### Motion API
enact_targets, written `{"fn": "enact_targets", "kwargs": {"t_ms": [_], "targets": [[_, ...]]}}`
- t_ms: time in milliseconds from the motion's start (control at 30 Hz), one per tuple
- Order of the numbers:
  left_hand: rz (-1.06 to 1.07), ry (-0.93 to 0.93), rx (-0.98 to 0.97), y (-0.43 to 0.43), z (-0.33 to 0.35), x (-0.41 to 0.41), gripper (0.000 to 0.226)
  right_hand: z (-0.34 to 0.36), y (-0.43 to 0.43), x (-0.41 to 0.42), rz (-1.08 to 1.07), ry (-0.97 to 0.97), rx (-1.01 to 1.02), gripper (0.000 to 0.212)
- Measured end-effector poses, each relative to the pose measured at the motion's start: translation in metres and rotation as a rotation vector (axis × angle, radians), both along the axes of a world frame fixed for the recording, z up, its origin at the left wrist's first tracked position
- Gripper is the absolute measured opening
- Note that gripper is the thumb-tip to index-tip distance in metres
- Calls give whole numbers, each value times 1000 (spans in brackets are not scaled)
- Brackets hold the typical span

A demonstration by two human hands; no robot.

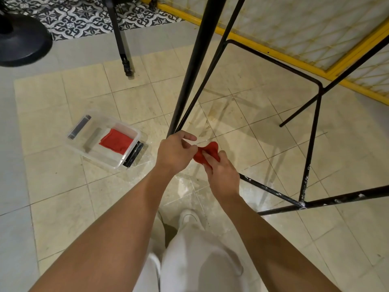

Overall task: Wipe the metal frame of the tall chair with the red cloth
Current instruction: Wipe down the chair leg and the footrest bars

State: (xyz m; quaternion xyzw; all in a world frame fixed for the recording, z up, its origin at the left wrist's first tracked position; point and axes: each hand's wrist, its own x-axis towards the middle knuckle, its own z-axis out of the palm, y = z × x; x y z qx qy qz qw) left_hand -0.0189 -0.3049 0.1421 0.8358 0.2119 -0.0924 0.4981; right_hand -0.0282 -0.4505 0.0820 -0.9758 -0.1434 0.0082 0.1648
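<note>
The bin (101, 151) sits on the floor (63, 186) left of the chair frame (191, 70), with a spare cloth (115, 141) in it

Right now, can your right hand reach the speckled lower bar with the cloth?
Probably yes: the right hand grips the red cloth beside the lower bar, and nothing lies between them.

Bunched red cloth (207, 153) near black chair frame (195, 66).

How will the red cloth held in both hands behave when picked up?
Likely floppy: the small red cloth bunches and creases between the left hand and right hand. Probably light for its size, since fingers alone hold it up.
</note>
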Motion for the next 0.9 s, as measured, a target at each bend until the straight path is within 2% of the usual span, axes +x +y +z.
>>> {"fn": "enact_targets", "kwargs": {"t_ms": [233,400,633,900], "targets": [[-22,33,24,1,-2,1,19,0,-36,-15,-161,12,-33,28],[-13,44,19,2,-3,1,20,13,-14,-11,-294,179,-136,33],[-35,70,24,-1,-3,1,18,16,24,8,-147,222,-141,30],[-104,89,-3,-12,-2,4,21,10,-8,1,-89,151,-97,32]]}}
